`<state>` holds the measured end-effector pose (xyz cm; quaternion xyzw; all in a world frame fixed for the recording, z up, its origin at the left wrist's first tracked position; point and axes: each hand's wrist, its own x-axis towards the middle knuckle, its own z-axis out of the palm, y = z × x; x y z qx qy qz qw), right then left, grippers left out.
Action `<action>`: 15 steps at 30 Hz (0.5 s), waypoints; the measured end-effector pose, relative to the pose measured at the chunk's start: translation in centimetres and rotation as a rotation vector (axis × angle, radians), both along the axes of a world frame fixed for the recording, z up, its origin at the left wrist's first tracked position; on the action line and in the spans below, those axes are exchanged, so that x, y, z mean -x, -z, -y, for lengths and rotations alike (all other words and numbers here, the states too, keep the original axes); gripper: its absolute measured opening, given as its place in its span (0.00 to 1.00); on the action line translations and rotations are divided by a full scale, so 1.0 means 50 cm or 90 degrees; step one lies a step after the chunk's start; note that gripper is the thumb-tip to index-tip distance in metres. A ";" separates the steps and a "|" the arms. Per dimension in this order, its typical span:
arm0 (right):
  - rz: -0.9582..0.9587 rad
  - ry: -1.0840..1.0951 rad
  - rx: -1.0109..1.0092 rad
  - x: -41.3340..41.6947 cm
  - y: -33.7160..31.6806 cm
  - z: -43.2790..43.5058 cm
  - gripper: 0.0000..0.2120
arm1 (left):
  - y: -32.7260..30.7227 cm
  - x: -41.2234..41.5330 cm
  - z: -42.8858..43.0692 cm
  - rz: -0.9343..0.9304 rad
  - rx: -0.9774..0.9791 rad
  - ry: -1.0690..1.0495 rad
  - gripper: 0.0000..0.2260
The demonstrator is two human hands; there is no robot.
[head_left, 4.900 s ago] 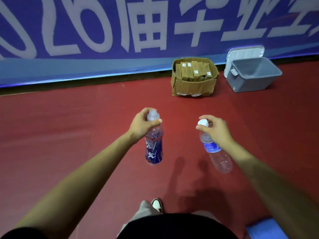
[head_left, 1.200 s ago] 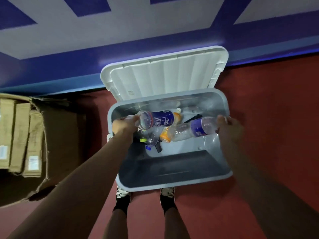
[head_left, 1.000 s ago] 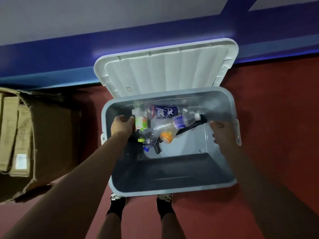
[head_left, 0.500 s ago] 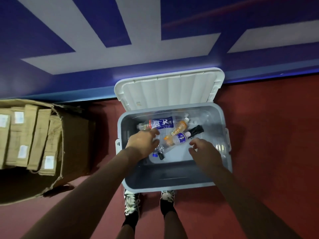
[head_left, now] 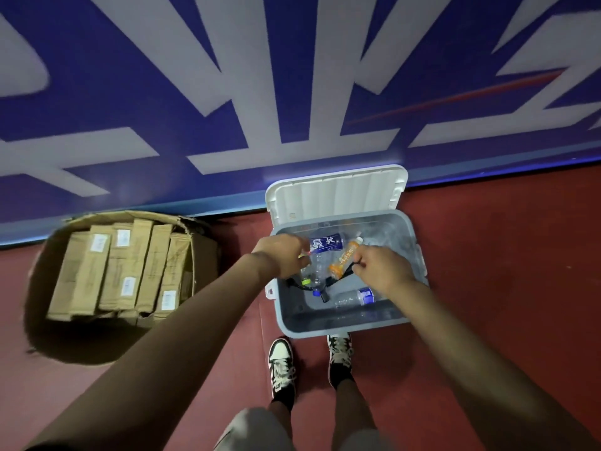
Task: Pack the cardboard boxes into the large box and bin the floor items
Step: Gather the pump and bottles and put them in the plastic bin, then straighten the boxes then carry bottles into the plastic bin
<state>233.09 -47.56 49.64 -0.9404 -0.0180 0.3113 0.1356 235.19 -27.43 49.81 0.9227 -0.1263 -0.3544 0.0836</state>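
Head view, looking straight down: both hands hang over the open grey bin (head_left: 341, 323). The left hand (head_left: 283, 255) has its fingers curled at the left end of the blue-labelled bottle (head_left: 325, 245), whose long axis runs from those fingers off to the right. Gripping or only touching, I cannot tell. The right hand (head_left: 382, 271) is curled too, with the orange bottle (head_left: 343, 262) just left of its fingertips and a black strap (head_left: 325, 297) reaching up to them — pinched or not, unclear. The bottles lie down in the bin, so lifting clear looks next. The cardboard boxes (head_left: 123, 265) sit packed in the large box (head_left: 205, 255), well left of the left fingers.
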 end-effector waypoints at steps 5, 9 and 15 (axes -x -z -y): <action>-0.027 -0.038 -0.011 0.052 -0.119 -0.061 0.08 | -0.119 0.057 -0.057 -0.001 0.022 0.027 0.17; 0.003 -0.070 -0.020 0.078 -0.209 -0.091 0.09 | -0.194 0.097 -0.093 0.000 0.049 0.007 0.15; 0.050 -0.125 -0.013 0.107 -0.316 -0.113 0.09 | -0.288 0.168 -0.120 0.037 0.072 -0.076 0.15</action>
